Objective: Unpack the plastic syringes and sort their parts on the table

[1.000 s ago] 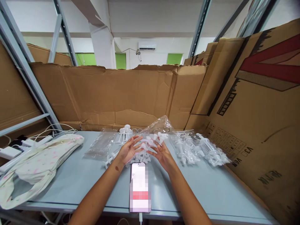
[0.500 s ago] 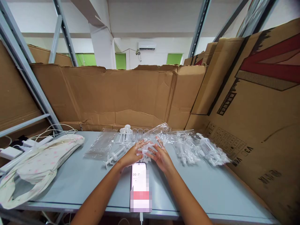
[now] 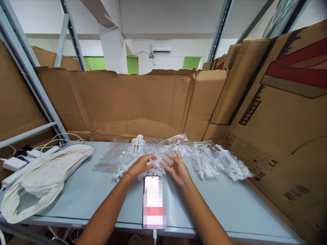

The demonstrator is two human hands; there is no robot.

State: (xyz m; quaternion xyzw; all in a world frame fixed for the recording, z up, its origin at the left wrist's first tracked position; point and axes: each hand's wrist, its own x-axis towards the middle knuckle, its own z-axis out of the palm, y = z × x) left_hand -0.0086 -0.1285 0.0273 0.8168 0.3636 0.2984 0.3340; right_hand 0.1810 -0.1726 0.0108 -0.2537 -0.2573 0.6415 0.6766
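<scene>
On the table, a pile of small white plastic pieces (image 3: 156, 170) lies between my two hands, just beyond the phone (image 3: 154, 202). My left hand (image 3: 143, 165) is at the pile's left side, its fingers curved and its thumb apart from them; I see nothing gripped in it. On the other side, my right hand (image 3: 176, 169) is open, with fingers spread and palm turned toward the pile. Large clear plastic syringes (image 3: 125, 167) lie behind my left wrist, partly covered by it. A crumpled clear bag (image 3: 176, 140) lies beyond my fingers.
To the right are clear bags of syringes (image 3: 231, 163). White plungers (image 3: 138, 144) and clear barrels (image 3: 153, 141) stand at the back, near a flat clear bag (image 3: 112, 156). A pale cloth bag (image 3: 48, 170) and a power strip (image 3: 33, 163) lie left. Cardboard walls (image 3: 133, 102) surround the table.
My hands have drawn slightly apart. My right hand has opened wider and moved off the white pieces, which now lie more spread out behind the phone.
</scene>
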